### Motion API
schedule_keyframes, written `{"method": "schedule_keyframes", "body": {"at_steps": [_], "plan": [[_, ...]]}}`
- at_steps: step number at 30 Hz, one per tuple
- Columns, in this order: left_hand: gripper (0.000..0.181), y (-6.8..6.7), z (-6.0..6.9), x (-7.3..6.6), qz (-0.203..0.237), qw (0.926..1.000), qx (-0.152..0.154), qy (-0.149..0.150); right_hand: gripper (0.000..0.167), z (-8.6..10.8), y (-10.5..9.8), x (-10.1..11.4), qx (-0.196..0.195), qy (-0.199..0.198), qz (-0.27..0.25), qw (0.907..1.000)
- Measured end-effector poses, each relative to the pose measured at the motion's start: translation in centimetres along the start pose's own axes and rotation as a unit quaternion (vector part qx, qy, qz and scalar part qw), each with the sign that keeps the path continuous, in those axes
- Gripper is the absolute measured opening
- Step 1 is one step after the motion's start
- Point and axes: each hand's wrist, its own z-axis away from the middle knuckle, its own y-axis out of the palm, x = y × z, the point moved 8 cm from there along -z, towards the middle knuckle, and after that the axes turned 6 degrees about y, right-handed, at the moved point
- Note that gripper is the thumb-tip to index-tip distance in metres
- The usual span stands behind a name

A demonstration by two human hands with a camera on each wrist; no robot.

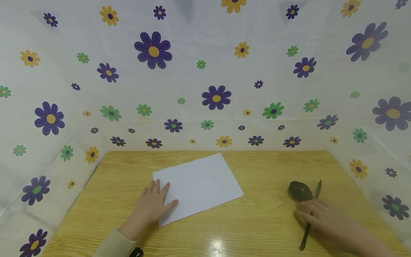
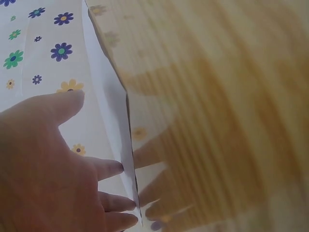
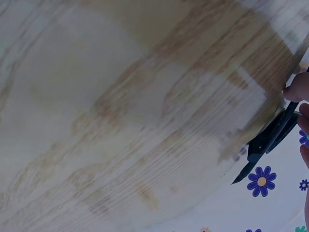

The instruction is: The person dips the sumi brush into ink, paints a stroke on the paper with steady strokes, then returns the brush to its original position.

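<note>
A white sheet of paper (image 1: 199,189) lies at a slant on the table. My left hand (image 1: 152,205) rests on its left edge with the fingers spread. The left wrist view shows the fingertips (image 2: 113,166) of that hand at the paper's edge (image 2: 113,101). At the right, my right hand (image 1: 327,217) pinches a slim dark pointed stick (image 1: 305,235), whose exact kind I cannot tell. In the right wrist view the stick (image 3: 241,175) slants past the thumb (image 3: 298,88). Beside it on the table is a dark rounded object (image 1: 300,191), partly behind the hand.
The wooden table (image 1: 263,171) is bordered at the back and sides by a white flowered cloth (image 1: 192,82). A small black object (image 1: 137,252) shows by the left sleeve (image 1: 115,244) at the bottom edge.
</note>
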Motion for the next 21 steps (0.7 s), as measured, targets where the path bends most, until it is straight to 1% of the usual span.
{"method": "schedule_keyframes", "body": {"at_steps": [2, 5, 10, 17, 21], "plan": [[0.083, 0.1, 0.0, 0.0, -0.002, 1.0000, 0.003, 0.003, 0.065, -0.1, 0.0, 0.1, -0.003, -0.005, -0.007, 1.0000], [0.085, 0.1, -0.1, -0.1, -0.004, 1.0000, 0.004, 0.007, 0.067, -0.2, 0.2, 0.1, -0.010, -0.015, -0.003, 0.9998], [0.088, 0.1, -0.1, -0.3, 0.002, 0.9998, 0.007, 0.016, 0.069, 0.0, 0.5, 0.2, -0.011, -0.028, 0.026, 0.9992], [0.088, 0.3, -0.6, -0.7, 0.011, 0.9993, 0.010, 0.035, 0.066, -0.2, 0.7, 0.3, -0.017, -0.043, 0.044, 0.9980], [0.088, 0.5, -0.8, -1.1, 0.011, 0.9988, 0.013, 0.045, 0.069, -0.3, 0.8, 0.6, -0.020, -0.053, 0.061, 0.9966]]}}
